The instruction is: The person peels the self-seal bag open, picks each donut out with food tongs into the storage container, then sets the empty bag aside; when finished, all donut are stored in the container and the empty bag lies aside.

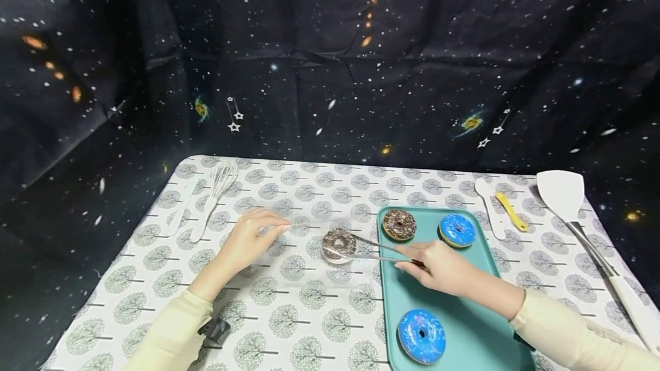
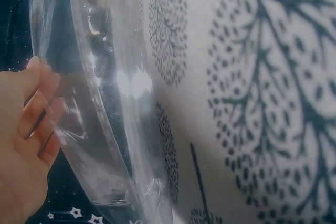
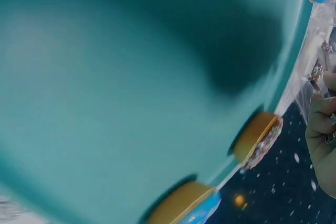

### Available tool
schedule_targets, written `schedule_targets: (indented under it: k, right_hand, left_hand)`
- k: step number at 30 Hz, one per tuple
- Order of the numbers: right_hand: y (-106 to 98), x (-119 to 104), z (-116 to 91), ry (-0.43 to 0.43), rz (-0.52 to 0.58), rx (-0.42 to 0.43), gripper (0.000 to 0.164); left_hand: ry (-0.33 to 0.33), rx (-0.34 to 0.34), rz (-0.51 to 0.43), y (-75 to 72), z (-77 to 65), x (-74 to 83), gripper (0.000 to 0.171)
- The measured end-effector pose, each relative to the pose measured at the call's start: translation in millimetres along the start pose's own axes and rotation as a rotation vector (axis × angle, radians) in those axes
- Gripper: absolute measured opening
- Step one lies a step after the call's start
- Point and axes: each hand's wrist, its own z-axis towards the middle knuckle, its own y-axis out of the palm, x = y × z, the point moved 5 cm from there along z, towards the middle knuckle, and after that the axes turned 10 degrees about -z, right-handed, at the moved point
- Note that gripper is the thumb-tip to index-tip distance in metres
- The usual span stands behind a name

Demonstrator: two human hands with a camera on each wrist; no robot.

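My left hand [image 1: 252, 242] pinches the edge of a clear plastic bag [image 2: 100, 156] between thumb and fingertips. The bag is hard to make out in the head view. My right hand [image 1: 440, 268] grips metal tongs [image 1: 381, 258], whose arms reach left beyond the tray. Between the tongs' ends is a chocolate doughnut [image 1: 338, 245] with sprinkles, to the right of my left hand. It appears to lie within or behind the clear plastic. Under my right hand, the teal tray [image 1: 464, 314] carries another chocolate doughnut [image 1: 399, 223] and two blue-iced ones, a far one [image 1: 457, 229] and a near one [image 1: 412, 325].
A whisk [image 1: 211, 205] and a pale flat utensil [image 1: 183, 205] lie at the left. Right of the tray are a white spoon [image 1: 490, 208], a yellow-handled tool [image 1: 511, 212] and a large white spatula [image 1: 562, 193]. Dark star-patterned cloth [image 1: 330, 73] hangs behind the table.
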Motion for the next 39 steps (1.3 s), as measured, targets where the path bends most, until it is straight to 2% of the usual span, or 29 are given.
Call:
schedule_targets:
  k: [5, 12, 20, 26, 31, 35, 39]
  right_hand:
    - [-19.6, 3.7, -24.8, 0.035, -0.037, 0.042, 0.032]
    - [-46.2, 10.6, -57.3, 0.101, -0.041, 0.101, 0.038]
    - [-76.4, 21.5, -112.8, 0.226, -0.076, 0.063, 0.040]
    - [-91.6, 34.5, -166.9, 0.386, -0.147, -0.078, 0.033]
    - [-94.7, 43.1, -206.8, 0.495, -0.156, -0.122, 0.028]
    - [-96.7, 45.0, -233.2, 0.556, -0.108, -0.124, 0.028]
    - [-101.8, 41.7, -249.9, 0.514, -0.086, -0.053, 0.038]
  left_hand:
    - [-0.036, -0.020, -0.004, 0.9, -0.8, 0.2, 0.016]
    - [0.011, -0.014, 0.004, 0.8, 0.3, 1.2, 0.014]
    - [-0.009, -0.044, 0.011, 8.6, 3.0, 1.5, 0.015]
    - [0.005, -0.048, 0.015, 12.1, 1.2, 0.2, 0.014]
    - [-0.013, -0.065, 0.015, 14.0, 0.8, 0.3, 0.015]
    - [-0.028, -0.093, 0.030, 17.1, 1.3, 0.5, 0.015]
    - [-0.019, -0.113, 0.038, 20.6, 1.1, -0.8, 0.015]
